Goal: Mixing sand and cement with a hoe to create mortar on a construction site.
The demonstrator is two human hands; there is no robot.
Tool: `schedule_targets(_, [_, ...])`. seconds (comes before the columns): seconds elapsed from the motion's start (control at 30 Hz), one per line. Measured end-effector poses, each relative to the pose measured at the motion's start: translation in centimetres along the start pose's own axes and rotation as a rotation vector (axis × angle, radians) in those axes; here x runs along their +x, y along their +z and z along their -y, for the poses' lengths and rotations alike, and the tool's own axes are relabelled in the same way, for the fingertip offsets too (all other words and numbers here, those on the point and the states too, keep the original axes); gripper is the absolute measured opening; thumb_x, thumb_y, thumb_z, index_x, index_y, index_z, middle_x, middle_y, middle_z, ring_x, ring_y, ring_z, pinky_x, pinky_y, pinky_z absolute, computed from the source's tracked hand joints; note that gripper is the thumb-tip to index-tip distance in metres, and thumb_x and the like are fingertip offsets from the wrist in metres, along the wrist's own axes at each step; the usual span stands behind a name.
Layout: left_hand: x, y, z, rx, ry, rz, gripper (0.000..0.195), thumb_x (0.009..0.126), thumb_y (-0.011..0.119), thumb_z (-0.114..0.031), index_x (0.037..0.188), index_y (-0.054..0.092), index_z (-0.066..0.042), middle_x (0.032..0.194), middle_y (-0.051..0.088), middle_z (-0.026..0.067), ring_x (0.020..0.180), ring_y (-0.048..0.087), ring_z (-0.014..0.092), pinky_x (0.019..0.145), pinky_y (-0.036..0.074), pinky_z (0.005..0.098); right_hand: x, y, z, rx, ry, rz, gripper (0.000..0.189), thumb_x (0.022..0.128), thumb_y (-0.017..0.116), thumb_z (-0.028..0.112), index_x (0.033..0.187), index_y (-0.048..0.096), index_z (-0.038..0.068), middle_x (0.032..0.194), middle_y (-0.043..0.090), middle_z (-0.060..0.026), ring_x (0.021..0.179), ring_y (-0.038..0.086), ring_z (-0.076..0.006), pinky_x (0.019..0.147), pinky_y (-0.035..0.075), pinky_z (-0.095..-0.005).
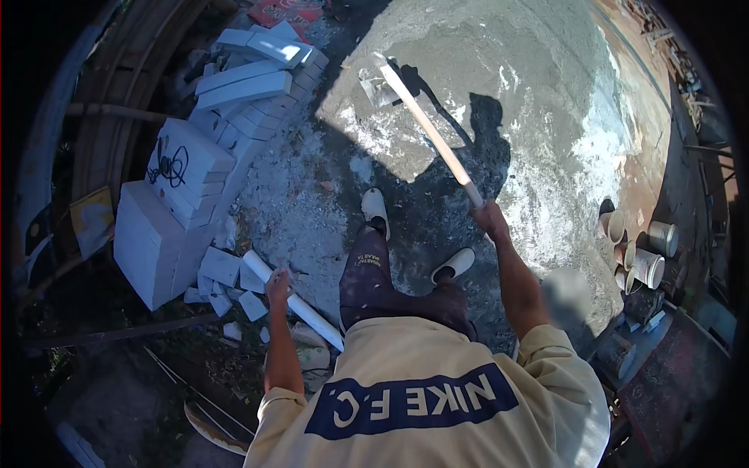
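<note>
My right hand (490, 220) is closed around the lower end of a long wooden handle. This handle belongs to a hoe (427, 126), which slants away from me to the upper left. Its flat metal blade (379, 88) is at the far end, over grey cement or mortar mix (526, 58) spread on the ground. My left hand (278, 288), fingers curled, overlaps a white pipe (316, 322) at my left side. Whether it grips the pipe or hangs above it is not clear. My feet stand apart in pale shoes (374, 205).
Stacked white lightweight blocks (169, 228) rise on the left, with broken pieces (222, 269) at their base. Several buckets (648, 268) stand or lie on the right. A red sack (287, 11) lies at the top. Wooden boards (117, 88) line the far left.
</note>
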State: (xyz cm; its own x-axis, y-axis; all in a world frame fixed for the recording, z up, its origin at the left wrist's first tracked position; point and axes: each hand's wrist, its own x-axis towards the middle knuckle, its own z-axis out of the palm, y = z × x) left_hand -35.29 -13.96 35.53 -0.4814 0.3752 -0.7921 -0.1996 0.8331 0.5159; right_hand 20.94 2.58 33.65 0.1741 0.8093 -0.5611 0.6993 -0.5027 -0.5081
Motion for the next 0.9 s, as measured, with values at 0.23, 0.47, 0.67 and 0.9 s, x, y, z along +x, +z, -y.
schedule_targets(0.23, [-5.4, -7.6, 20.0, -0.225, -0.195, -0.121, 0.062, 0.087, 0.054, -0.044, 0.133, 0.035, -0.007, 0.122, 0.051, 0.0152, 0.106, 0.053, 0.033, 0.078, 0.048, 0.0452, 2.3, -4.1, 1.8, -0.455, -0.033, 0.388, 0.02, 0.072, 0.062, 0.021, 0.072, 0.063, 0.0, 0.05, 0.051, -0.0061, 0.039, 0.049, -0.0147, 0.036, 0.037, -0.0317])
schedule_targets(0.47, [-4.3, 17.8, 5.3, -0.349, 0.074, 0.196, 0.07, 0.09, 0.044, -0.051, 0.133, 0.03, 0.003, 0.123, 0.049, 0.025, 0.109, 0.053, 0.037, 0.084, 0.048, 0.042, 1.5, -13.7, -2.1, -0.366, -0.342, 0.188, 0.019, 0.073, 0.06, 0.019, 0.078, 0.062, 0.001, 0.065, 0.059, -0.0116, 0.058, 0.058, -0.0234, 0.052, 0.045, -0.0363])
schedule_targets(0.67, [-10.5, 39.2, 2.1, -0.518, -0.327, 0.844, 0.104, 0.075, 0.047, -0.07, 0.137, 0.013, 0.006, 0.138, 0.027, 0.0261, 0.126, 0.033, 0.039, 0.1, 0.033, 0.0532, -13.7, -22.7, -5.4, -0.681, -0.089, 0.257, 0.031, 0.073, 0.065, 0.026, 0.093, 0.056, 0.005, 0.091, 0.057, -0.0176, 0.085, 0.056, -0.0336, 0.074, 0.045, -0.0394])
schedule_targets(0.9, [-24.1, 56.9, 8.6, -0.359, -0.617, 0.949, 0.065, 0.086, 0.054, -0.046, 0.124, 0.029, 0.001, 0.12, 0.038, 0.0203, 0.119, 0.037, 0.036, 0.1, 0.029, 0.0599, -41.5, -30.5, -16.1, -0.493, 0.102, -0.06, 0.039, 0.069, 0.064, 0.014, 0.107, 0.055, 0.009, 0.087, 0.058, -0.0163, 0.084, 0.055, -0.0333, 0.075, 0.045, -0.0406])
